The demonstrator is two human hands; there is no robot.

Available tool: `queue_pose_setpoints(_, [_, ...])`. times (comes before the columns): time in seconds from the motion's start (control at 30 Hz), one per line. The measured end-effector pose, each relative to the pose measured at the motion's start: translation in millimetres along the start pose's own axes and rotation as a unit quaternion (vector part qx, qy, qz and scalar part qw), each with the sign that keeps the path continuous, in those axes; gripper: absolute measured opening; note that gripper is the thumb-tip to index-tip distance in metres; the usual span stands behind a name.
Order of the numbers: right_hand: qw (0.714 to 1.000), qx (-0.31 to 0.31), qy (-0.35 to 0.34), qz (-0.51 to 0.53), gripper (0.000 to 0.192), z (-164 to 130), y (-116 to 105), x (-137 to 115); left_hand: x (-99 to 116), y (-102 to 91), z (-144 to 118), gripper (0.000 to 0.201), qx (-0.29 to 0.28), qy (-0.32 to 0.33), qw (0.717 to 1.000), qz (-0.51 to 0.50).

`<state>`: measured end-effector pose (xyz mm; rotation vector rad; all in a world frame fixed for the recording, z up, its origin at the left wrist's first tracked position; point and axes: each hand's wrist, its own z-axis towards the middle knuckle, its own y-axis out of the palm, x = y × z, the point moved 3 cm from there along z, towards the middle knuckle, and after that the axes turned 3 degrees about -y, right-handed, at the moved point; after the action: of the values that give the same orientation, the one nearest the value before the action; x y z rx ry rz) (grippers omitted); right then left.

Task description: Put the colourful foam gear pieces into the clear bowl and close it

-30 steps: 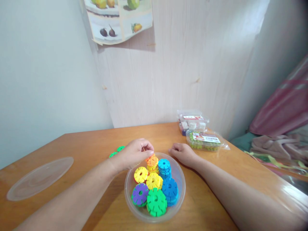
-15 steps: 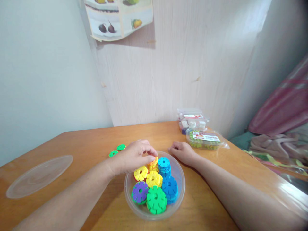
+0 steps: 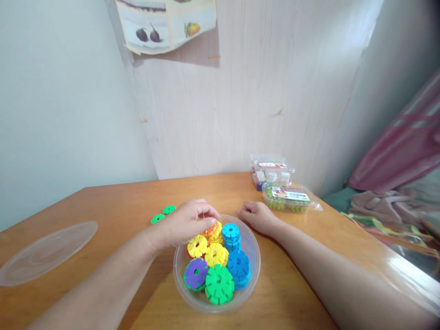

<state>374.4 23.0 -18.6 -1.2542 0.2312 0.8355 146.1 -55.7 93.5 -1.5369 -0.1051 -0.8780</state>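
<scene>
My left hand (image 3: 193, 220) reaches over the far left rim of a clear round plastic tub (image 3: 255, 250). Its thumb and fingers are pinched on an orange notched disc (image 3: 212, 229), at the top of a yellow stack (image 3: 217, 233). Other notched discs stand in piles in the tub: light blue (image 3: 230, 231), darker blue (image 3: 238, 262), green (image 3: 219, 284), purple (image 3: 195, 272) and yellow (image 3: 215, 255). My right hand (image 3: 257, 214) rests on the table just right of the tub, fingers curled, with nothing visible in it.
Two green discs (image 3: 169, 209) lie on the wooden table (image 3: 130, 201) beyond my left wrist. A clear round lid (image 3: 51, 252) lies at the left. Clear lidded boxes (image 3: 273, 172) and a box with green contents (image 3: 287, 198) stand at the back right. Cloth (image 3: 381, 204) is piled beyond the right edge.
The orange disc has shifted slightly left with my left hand, baring more of the yellow disc under it. My right hand stays put. The whole view has turned a little.
</scene>
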Motion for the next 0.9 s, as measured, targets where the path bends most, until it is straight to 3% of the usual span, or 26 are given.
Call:
queue_pose_setpoints(0.2, [1.0, 0.005, -0.003, 0.014, 0.028, -1.4, -1.8, -2.7, -18.6, -0.9, -14.9, 0.027, 0.082, -0.09, 0.981, -0.149])
queue_pose_setpoints(0.33, [0.999, 0.011, -0.001, 0.045, 0.024, -2.8, -5.5, -6.8, -36.6, 2.0, -24.6, 0.029, 0.156, -0.129, 0.961, -0.189])
queue_pose_setpoints(0.5, [0.991, 0.063, -0.007, 0.118, 0.022, -7.9, -22.9, -21.0, -48.0, 7.3, -29.2, 0.027, 0.15, -0.12, 0.956, -0.221])
queue_pose_setpoints(0.67, [0.984, 0.099, -0.091, 0.113, 0.022, -23.0, -50.4, -61.2, -53.2, 12.0, -28.4, 0.024, 0.126, -0.109, 0.96, -0.224])
queue_pose_setpoints(0.9, [0.975, -0.038, -0.215, -0.046, 0.026, -41.2, -52.4, -132.2, -53.8, 21.1, -20.8, 0.024, 0.12, -0.046, 0.968, -0.216])
